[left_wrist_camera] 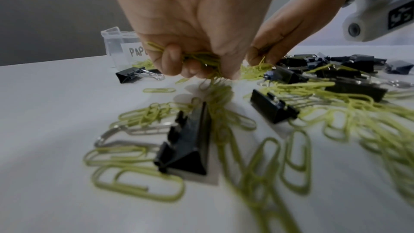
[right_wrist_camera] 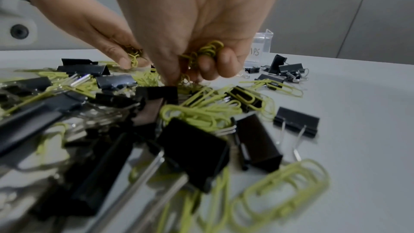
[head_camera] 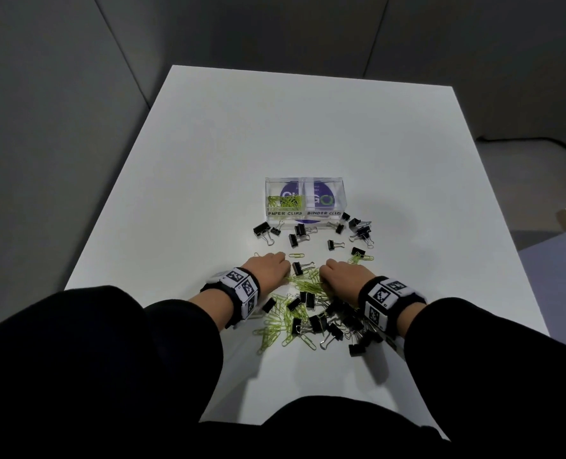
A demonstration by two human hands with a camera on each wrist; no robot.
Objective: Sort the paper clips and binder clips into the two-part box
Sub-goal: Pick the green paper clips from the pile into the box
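gathering: green wire paper clips (head_camera: 303,286) from the mixed heap, near side of the clear two-part plastic box (head_camera: 304,202)
handling: light, springy, they tangle; pinch bunches
left hand (head_camera: 270,265): fingers curled round a bunch
right hand (head_camera: 339,274): likewise clamped
black metal binder clips (head_camera: 336,321): scattered, box's binder side looks bare

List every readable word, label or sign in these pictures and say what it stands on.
"PAPER CLIPS": handwritten on the left half of the clear box.
"BINDER CLIPS": handwritten on its right half.
Purple round sticker under the box: large letters partly hidden, small print unreadable.
Wristband markers: square codes, tiny characters unreadable.
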